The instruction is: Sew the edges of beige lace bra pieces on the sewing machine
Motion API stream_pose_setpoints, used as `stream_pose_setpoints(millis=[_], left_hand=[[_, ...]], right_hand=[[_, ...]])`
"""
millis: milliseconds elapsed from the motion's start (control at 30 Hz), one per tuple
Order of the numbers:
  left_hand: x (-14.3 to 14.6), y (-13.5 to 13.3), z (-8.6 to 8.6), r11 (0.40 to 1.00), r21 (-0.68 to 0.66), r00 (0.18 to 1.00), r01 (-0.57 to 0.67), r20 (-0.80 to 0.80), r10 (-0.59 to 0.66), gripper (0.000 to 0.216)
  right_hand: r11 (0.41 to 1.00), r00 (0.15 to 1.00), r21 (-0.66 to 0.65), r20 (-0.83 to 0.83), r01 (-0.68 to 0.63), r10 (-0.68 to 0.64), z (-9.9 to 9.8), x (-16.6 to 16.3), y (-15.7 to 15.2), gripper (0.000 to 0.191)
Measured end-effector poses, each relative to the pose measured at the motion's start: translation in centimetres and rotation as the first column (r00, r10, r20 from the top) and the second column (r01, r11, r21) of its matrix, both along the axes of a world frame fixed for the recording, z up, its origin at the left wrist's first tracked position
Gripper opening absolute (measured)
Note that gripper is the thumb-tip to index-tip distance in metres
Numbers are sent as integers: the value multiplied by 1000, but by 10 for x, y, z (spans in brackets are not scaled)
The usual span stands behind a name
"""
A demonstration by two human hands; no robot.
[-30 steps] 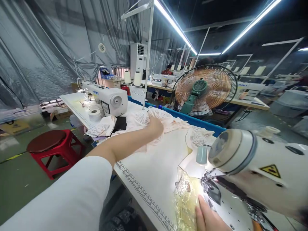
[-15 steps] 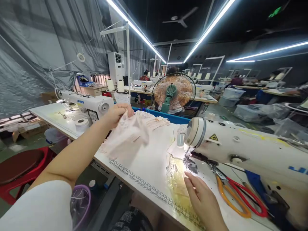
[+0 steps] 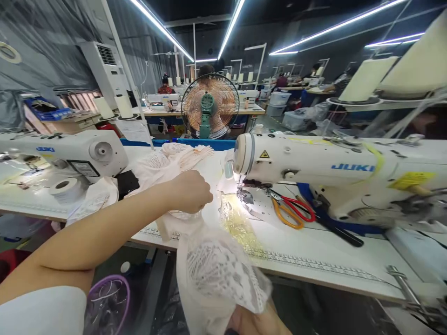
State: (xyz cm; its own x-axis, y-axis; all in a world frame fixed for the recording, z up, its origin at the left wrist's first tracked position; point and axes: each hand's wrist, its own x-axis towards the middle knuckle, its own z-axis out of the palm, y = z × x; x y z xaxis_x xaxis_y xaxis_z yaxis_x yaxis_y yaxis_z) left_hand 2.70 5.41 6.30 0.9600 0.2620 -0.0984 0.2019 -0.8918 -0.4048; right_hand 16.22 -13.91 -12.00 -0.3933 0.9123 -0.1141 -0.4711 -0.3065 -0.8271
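My left hand (image 3: 191,191) is closed in a fist above the table, left of the sewing machine's needle. Pale fabric hangs from under its fingers; the exact grip is hidden. This is a pale pink lace bra (image 3: 218,267), slightly blurred, one cup hanging past the table's front edge. At the bottom, my right hand (image 3: 240,320) is closed on the lower part of that bra, its fingers mostly covered by cloth. Behind my left hand lies a pile of similar pale lace pieces (image 3: 157,163). The sewing machine (image 3: 314,163) stands to the right, its needle area lit.
Scissors with orange and red handles (image 3: 291,211) lie beside the machine bed. Yellowed clear tape (image 3: 240,228) covers the table front. A second sewing machine (image 3: 80,151) and a white roll (image 3: 65,190) are at left. A fan (image 3: 209,106) stands behind; a purple-rimmed bin (image 3: 126,298) is below.
My left hand has come right and nearer with the pale fabric. My right hand has left the machine bed and come down to the bra. The view has turned right.
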Motion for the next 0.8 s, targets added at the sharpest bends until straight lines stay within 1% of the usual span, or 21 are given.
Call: stream_pose_setpoints(millis=[67, 100, 167, 200, 233, 267, 300, 333, 367, 400, 433, 467, 500, 533, 567, 600, 633, 667, 700, 733, 800], left_hand=[[7, 5, -22, 995, 69, 996, 71, 58, -75, 17], [8, 5, -33, 992, 86, 986, 93, 128, -104, 26], [1, -4, -52, 997, 62, 946, 55, 317, -72, 45], [-6, -12, -59, 1000, -15, 920, 12, 391, -5, 48], [-16, -22, -66, 989, -138, 886, -45, 452, 104, 41], [-28, -32, -72, 942, -319, 853, -105, 457, 250, 31], [-40, -43, -79, 838, -534, 842, -114, 395, 367, 29], [-51, -53, -86, 668, -743, 875, -40, 297, 382, 44], [-59, -63, -95, 440, -896, 928, 58, 211, 308, 55], [-65, -71, -106, 229, -965, 960, 128, 178, 214, 62], [-68, -79, -119, 104, -983, 966, 151, 169, 195, 68], [-68, -87, -133, 26, -984, 960, 175, 176, 219, 75], [-66, -94, -148, -19, -979, 943, 202, 189, 274, 82], [-62, -101, -162, -48, -970, 911, 240, 208, 357, 88], [-57, -108, -173, -84, -959, 876, 271, 210, 433, 87], [-52, -114, -183, -117, -948, 846, 296, 204, 492, 84], [-48, -120, -189, -146, -939, 831, 312, 195, 521, 79], [-44, -124, -192, -168, -934, 835, 316, 190, 517, 76], [-41, -128, -192, -171, -933, 850, 316, 198, 488, 76], [-40, -131, -190, -157, -938, 869, 310, 212, 447, 79], [-38, -136, -184, -100, -947, 888, 305, 245, 388, 84]], right_hand=[[993, 987, -115, -152, 39, -56, 2, 3, -6, 50], [985, 971, -159, -218, 63, -97, 2, 5, -8, 45], [984, 946, -157, -298, 83, -127, 0, 12, -11, 46], [988, 943, -132, -310, 83, -121, -3, 15, -12, 50], [990, 946, -107, -301, 95, -123, -5, 18, -13, 54], [989, 953, -89, -270, 121, -141, -8, 19, -13, 59], [983, 959, -85, -220, 162, -178, -12, 19, -12, 61], [973, 961, -100, -161, 209, -223, -14, 19, -12, 61], [961, 960, -123, -108, 247, -260, -16, 18, -11, 58], [956, 961, -144, -73, 254, -267, -17, 17, -11, 56], [958, 966, -156, -56, 240, -251, -16, 17, -11, 57], [967, 976, -148, -36, 207, -215, -13, 18, -10, 58], [979, 987, -122, 8, 161, -161, -8, 20, -10, 59], [991, 990, -75, 96, 112, -105, -3, 23, -10, 58], [999, 971, -22, 238, 33, -27, 4, 27, -10, 54], [998, 915, 1, 400, -62, 57, 10, 31, -10, 48], [986, 826, -2, 545, -169, 142, 15, 35, -11, 45], [964, 729, -16, 651, -265, 211, 18, 38, -14, 44], [949, 662, -30, 710, -313, 241, 19, 39, -18, 43], [953, 656, -28, 719, -301, 228, 18, 39, -23, 42], [990, 754, -14, 647, -142, 117, 10, 35, -37, 42]])
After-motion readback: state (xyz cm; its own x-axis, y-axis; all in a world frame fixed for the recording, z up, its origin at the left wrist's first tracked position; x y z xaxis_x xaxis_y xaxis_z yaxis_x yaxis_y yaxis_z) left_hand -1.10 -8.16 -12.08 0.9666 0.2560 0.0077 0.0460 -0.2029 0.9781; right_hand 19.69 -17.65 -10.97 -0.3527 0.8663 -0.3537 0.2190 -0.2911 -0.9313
